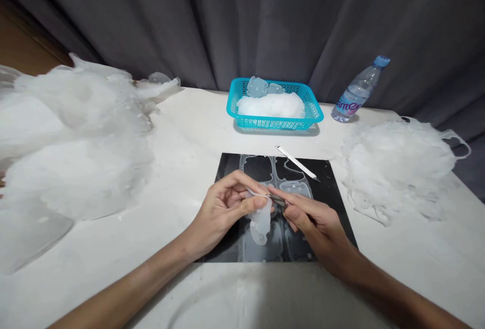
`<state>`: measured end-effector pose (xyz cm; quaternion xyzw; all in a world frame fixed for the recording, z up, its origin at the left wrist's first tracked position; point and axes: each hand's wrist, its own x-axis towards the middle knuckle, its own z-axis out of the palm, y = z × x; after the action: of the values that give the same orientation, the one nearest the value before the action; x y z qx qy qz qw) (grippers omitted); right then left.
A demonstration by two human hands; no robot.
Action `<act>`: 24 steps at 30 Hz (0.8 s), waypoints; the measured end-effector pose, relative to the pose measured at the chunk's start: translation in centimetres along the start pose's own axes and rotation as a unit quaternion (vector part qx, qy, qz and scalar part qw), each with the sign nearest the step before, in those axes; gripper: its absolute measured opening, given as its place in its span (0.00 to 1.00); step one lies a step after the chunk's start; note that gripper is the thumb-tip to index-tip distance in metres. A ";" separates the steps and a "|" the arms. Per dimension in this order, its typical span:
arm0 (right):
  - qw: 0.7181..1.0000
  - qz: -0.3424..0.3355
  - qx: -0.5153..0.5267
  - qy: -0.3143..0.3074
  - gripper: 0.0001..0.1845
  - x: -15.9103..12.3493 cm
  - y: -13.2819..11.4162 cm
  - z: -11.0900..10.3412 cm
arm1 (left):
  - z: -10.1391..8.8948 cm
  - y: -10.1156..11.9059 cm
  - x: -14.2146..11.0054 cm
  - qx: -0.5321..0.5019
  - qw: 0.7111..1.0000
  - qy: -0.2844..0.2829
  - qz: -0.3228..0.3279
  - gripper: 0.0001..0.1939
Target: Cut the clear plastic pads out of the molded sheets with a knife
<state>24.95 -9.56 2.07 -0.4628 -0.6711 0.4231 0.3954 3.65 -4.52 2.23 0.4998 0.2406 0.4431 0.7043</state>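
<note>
My left hand (231,200) pinches a soft, translucent whitish piece (260,228) that looks like silicone, its lower end hanging below the fingers. Closed around a small pointed metal tool (278,200) is my right hand (312,218); the tool's tip meets the edge of the piece by my left fingertips. Fingers hide most of the tool, so its exact kind does not show. Both hands are above a black mat (337,207). On the mat, under and beyond the hands, lies a translucent moulded sheet (293,187) with rounded panels and cut-out openings.
A white pen-like tool (297,163) lies across the mat's far part. Behind it stands a turquoise basket (275,123) holding white translucent pieces. A water bottle (354,94) is at the back right. Heaps of translucent sheets flank the mat, a large left heap (76,142) and a right heap (397,162).
</note>
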 end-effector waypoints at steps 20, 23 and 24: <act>0.999 -0.016 -0.026 -0.009 0.22 0.2 -0.2 -0.1 | -0.3 -0.2 0.1 0.018 1.000 0.010 0.006 0.05; 1.000 -0.016 -0.019 -0.009 0.22 0.1 -0.2 -0.1 | -0.3 -0.2 0.1 0.025 1.000 0.011 0.003 0.04; 1.000 -0.014 -0.017 -0.008 0.22 0.1 -0.3 -0.1 | -0.3 -0.3 0.1 0.029 0.999 0.013 0.002 0.04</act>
<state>24.95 -9.49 2.37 -0.4567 -0.6875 0.4102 0.3879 3.58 -4.30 1.90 0.5144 0.2620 0.4437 0.6855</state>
